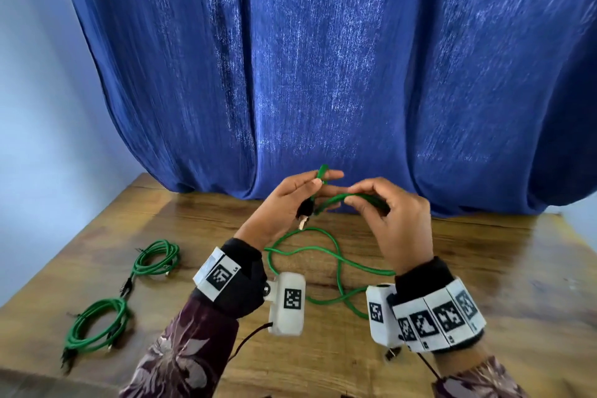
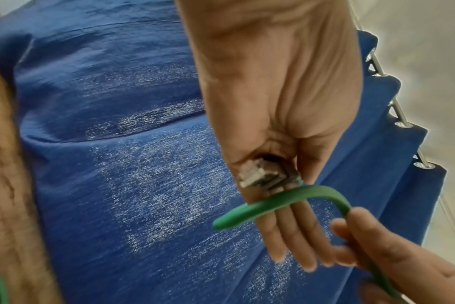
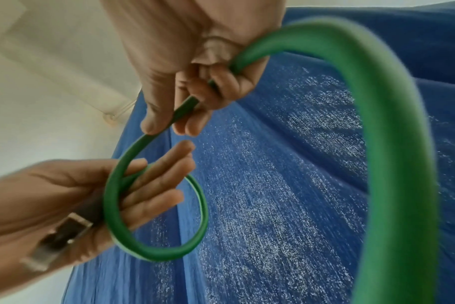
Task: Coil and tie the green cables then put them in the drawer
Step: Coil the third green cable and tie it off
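Green cable is lifted above the wooden table's middle: the left hand pins its plug end under the thumb, fingers straight. The right hand pinches the loop beside it. Two coiled cables lie near the left edge.

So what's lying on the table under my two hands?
Loose loops of the green cable that both hands hold trail across the wooden table. The wrist cameras cover where its far end goes.

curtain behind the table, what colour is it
Blue, with a pale speckled sheen. The curtain shows best in the head view.
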Motion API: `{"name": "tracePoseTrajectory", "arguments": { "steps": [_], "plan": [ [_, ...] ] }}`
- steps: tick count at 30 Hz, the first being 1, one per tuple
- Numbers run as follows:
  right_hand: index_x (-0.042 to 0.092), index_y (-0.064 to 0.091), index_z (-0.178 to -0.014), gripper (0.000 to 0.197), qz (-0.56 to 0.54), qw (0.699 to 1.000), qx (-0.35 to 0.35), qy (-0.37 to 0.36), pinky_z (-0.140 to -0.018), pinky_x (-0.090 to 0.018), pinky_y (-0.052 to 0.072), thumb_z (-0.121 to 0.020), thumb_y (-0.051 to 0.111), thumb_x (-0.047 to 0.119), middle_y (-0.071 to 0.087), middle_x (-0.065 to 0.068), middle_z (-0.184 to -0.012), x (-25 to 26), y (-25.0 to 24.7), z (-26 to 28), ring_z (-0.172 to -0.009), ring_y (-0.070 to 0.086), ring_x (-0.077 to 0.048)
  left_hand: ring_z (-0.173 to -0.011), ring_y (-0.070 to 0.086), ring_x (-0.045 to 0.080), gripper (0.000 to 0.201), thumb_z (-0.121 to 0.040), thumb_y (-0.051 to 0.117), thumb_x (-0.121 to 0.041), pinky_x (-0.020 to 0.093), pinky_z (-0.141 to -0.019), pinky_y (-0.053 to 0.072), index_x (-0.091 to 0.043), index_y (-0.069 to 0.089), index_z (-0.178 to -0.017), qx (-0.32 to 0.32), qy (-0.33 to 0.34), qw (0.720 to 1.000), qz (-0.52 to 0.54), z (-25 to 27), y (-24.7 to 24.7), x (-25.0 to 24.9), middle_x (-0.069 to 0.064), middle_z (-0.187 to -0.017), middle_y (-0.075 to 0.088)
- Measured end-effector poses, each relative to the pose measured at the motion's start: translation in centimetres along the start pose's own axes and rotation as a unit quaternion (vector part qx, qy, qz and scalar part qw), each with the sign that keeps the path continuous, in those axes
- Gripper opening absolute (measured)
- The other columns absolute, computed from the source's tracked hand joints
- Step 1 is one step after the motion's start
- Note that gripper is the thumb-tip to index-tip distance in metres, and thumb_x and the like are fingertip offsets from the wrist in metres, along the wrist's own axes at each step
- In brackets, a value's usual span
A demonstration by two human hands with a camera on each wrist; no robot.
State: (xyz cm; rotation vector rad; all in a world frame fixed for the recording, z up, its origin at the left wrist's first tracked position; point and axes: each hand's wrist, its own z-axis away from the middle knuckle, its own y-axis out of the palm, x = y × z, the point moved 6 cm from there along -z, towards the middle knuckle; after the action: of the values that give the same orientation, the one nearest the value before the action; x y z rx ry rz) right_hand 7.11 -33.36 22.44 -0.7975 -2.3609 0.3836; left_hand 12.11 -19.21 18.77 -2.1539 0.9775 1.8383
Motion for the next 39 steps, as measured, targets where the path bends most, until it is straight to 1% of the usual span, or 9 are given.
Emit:
{"name": "tracePoseTrajectory", "arguments": {
  "steps": [5,12,15,20,24,29,32,35,39],
  "plan": [
    [0.023,0.072,-0.087,0.026,0.055,0.997,-0.052,0.034,-0.059,-0.034,0.050,-0.082,0.056,0.043,0.065,0.006,-0.080,-0.3,-0.3,-0.3,-0.063,0.058,-0.010,-0.071,0.068,0.016,0.034,-0.100,0.025,-0.009,0.025,-0.071,0.056,-0.001,0.058,-0.102,0.022,-0.079,0.996,-0.044,0.3,1.7,0.4,0.005,-0.078,0.072],
    [0.020,0.072,-0.101,0.026,-0.052,0.998,0.000,0.040,-0.071,-0.022,0.048,-0.088,0.052,0.031,0.065,0.000,-0.086,-0.6,0.9,-0.8,-0.075,0.060,-0.009,-0.037,0.026,-0.002,0.033,-0.096,0.030,-0.037,0.011,-0.037,0.025,-0.012,0.045,-0.080,0.035,-0.131,0.990,0.041,0.5,2.9,0.5,-0.013,-0.045,0.032],
    [0.019,0.071,-0.103,0.021,-0.108,0.992,0.030,0.066,-0.071,-0.013,0.044,-0.088,0.057,0.023,0.066,0.000,-0.085,-0.9,1.2,-0.6,-0.075,0.059,-0.004,-0.034,0.025,-0.004,0.028,-0.090,0.041,-0.038,0.009,-0.034,0.025,-0.014,0.041,-0.075,0.038,-0.120,0.991,0.051,0.8,2.5,0.4,-0.015,-0.042,0.031],
    [0.024,0.068,-0.102,0.022,-0.233,0.951,0.032,0.203,-0.045,-0.012,0.031,-0.094,0.051,0.014,0.057,0.003,-0.062,-4.0,1.7,1.0,-0.042,0.036,-0.002,-0.036,0.018,0.002,0.025,-0.074,0.072,-0.039,0.009,-0.032,0.028,-0.020,0.057,-0.068,0.036,-0.052,0.973,0.222,1.4,1.4,-1.2,-0.011,-0.047,0.021],
    [0.016,0.065,-0.097,0.016,-0.289,0.924,0.015,0.251,-0.045,-0.014,0.035,-0.093,0.052,0.008,0.050,0.006,-0.052,-5.3,2.3,2.6,-0.043,0.038,-0.005,-0.039,0.020,0.004,0.019,-0.079,0.069,-0.029,0.013,-0.034,0.030,-0.017,0.058,-0.070,0.022,-0.011,0.951,0.308,1.5,0.3,-1.7,-0.010,-0.049,0.022],
    [0.016,0.049,-0.095,0.023,-0.411,0.865,-0.050,0.282,-0.042,-0.016,0.031,-0.092,0.045,-0.006,0.054,0.004,-0.057,-6.7,2.7,5.4,-0.045,0.038,-0.004,-0.051,0.033,0.010,0.029,-0.099,0.036,-0.020,0.025,-0.049,0.033,0.000,0.053,-0.088,-0.009,0.033,0.907,0.420,2.5,-2.3,-2.7,-0.001,-0.058,0.035],
    [0.028,0.058,-0.100,0.025,-0.310,0.915,-0.071,0.248,-0.044,-0.012,0.035,-0.091,0.053,0.005,0.060,0.006,-0.069,-7.0,1.8,6.7,-0.050,0.044,-0.001,-0.051,0.034,0.011,0.030,-0.099,0.035,-0.021,0.027,-0.050,0.035,0.001,0.052,-0.088,-0.018,0.054,0.898,0.436,3.0,-3.3,-3.6,0.000,-0.058,0.036],
    [0.033,0.066,-0.094,0.016,-0.058,0.991,-0.055,0.108,-0.068,-0.014,0.047,-0.085,0.053,0.030,0.067,0.011,-0.084,-4.3,1.0,6.1,-0.075,0.060,-0.001,-0.050,0.038,0.012,0.029,-0.099,0.037,-0.021,0.028,-0.051,0.040,0.001,0.053,-0.089,-0.043,0.064,0.901,0.428,3.1,-4.1,-3.6,0.004,-0.056,0.043],
    [0.027,0.070,-0.093,0.025,0.089,0.995,0.036,0.021,-0.056,-0.028,0.050,-0.079,0.051,0.035,0.064,0.009,-0.082,-0.4,2.2,5.0,-0.067,0.062,-0.009,-0.047,0.050,0.010,0.025,-0.094,0.045,-0.023,0.020,-0.047,0.044,-0.006,0.059,-0.083,-0.054,0.091,0.909,0.402,2.8,-3.5,-3.3,0.001,-0.056,0.053]
  ]
}}
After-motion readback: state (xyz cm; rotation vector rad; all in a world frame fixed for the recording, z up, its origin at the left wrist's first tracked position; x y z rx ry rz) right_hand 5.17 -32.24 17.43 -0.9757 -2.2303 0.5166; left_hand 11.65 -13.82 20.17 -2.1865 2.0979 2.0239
